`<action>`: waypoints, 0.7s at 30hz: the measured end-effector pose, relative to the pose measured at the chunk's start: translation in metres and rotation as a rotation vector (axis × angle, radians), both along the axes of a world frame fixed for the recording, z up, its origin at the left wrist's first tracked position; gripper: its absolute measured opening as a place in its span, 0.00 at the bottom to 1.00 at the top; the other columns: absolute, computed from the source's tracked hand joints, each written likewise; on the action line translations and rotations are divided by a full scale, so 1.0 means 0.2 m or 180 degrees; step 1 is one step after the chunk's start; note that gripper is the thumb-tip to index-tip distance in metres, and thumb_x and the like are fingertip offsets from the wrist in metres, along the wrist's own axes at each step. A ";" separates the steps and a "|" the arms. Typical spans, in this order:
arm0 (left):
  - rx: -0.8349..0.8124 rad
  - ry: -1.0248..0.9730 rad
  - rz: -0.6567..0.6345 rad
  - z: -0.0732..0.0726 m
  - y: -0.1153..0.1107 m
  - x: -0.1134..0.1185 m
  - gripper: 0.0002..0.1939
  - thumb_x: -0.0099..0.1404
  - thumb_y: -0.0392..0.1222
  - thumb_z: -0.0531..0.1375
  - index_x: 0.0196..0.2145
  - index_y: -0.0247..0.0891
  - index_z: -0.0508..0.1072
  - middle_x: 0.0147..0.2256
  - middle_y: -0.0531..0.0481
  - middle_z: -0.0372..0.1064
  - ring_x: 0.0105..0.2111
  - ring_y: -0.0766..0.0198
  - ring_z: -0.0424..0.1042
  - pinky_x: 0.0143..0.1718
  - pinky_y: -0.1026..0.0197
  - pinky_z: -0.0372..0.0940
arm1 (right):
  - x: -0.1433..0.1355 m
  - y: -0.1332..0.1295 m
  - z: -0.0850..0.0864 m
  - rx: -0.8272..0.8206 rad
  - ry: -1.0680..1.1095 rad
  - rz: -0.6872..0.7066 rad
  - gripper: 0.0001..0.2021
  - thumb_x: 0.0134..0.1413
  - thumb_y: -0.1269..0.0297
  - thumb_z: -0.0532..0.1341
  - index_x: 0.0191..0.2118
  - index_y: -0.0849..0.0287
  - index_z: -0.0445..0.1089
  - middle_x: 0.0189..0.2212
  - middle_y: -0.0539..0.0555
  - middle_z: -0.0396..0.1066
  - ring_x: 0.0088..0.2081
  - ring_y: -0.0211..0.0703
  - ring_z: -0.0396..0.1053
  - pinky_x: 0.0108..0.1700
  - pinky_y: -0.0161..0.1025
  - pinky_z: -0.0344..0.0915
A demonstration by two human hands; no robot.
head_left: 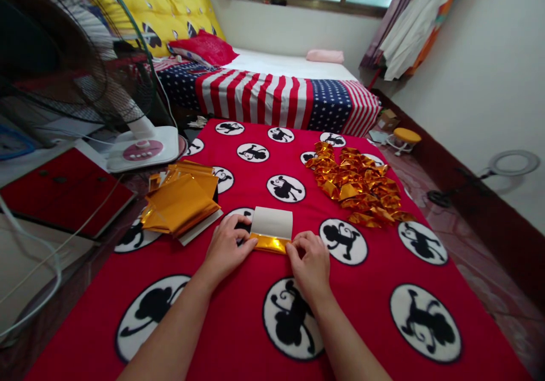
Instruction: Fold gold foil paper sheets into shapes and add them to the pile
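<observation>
A sheet of gold foil paper lies on the red cloth in front of me, its pale grey back facing up and its near edge folded over into a shiny gold strip. My left hand grips the left end of that strip between thumb and fingers. At the right end, my right hand pinches the fold with thumb and fingertips. Left of my hands is a loose stack of gold foil sheets. Folded gold foil pieces lie heaped to the right, beyond my right hand.
The red cloth with monkey prints covers the table. A white-based fan stands at the left, near a red box. Behind is a bed with a striped cover. A yellow stool and a ring light are at right.
</observation>
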State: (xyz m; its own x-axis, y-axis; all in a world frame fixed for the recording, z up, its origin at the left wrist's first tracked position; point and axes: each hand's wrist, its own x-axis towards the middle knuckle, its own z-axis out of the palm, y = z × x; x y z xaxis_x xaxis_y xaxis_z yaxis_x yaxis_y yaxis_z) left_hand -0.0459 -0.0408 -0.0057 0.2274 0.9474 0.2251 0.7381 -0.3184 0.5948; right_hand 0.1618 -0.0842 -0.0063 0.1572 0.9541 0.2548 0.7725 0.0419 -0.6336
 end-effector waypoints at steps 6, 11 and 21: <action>0.0116 0.0001 0.0030 -0.02 0.01 0.00 0.13 0.59 0.41 0.62 0.18 0.40 0.72 0.44 0.48 0.71 0.48 0.54 0.68 0.49 0.52 0.63 | -0.01 0.01 -0.01 0.0007 -0.0245 -0.0067 0.11 0.55 0.66 0.61 0.23 0.57 0.65 0.30 0.50 0.68 0.35 0.43 0.62 0.40 0.41 0.55; 0.0167 0.0024 -0.0023 -0.02 0.01 0.00 0.14 0.63 0.41 0.58 0.20 0.40 0.73 0.44 0.48 0.71 0.48 0.54 0.67 0.50 0.51 0.63 | -0.02 0.01 0.00 -0.0011 -0.0362 -0.0106 0.11 0.56 0.66 0.61 0.23 0.57 0.64 0.29 0.50 0.67 0.35 0.42 0.62 0.40 0.41 0.54; 0.0251 0.0098 0.0056 -0.02 0.01 0.01 0.13 0.61 0.39 0.59 0.19 0.39 0.70 0.43 0.48 0.71 0.47 0.55 0.68 0.48 0.52 0.63 | -0.03 0.02 0.00 -0.0033 -0.0505 -0.0151 0.12 0.56 0.65 0.61 0.23 0.57 0.63 0.28 0.50 0.66 0.34 0.43 0.61 0.40 0.41 0.53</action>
State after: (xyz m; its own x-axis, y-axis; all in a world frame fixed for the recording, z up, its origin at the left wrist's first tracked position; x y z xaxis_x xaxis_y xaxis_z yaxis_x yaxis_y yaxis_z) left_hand -0.0432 -0.0396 -0.0105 0.2190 0.9309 0.2922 0.7615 -0.3503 0.5453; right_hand 0.1561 -0.0808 -0.0056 0.1608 0.9493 0.2701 0.8639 -0.0030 -0.5037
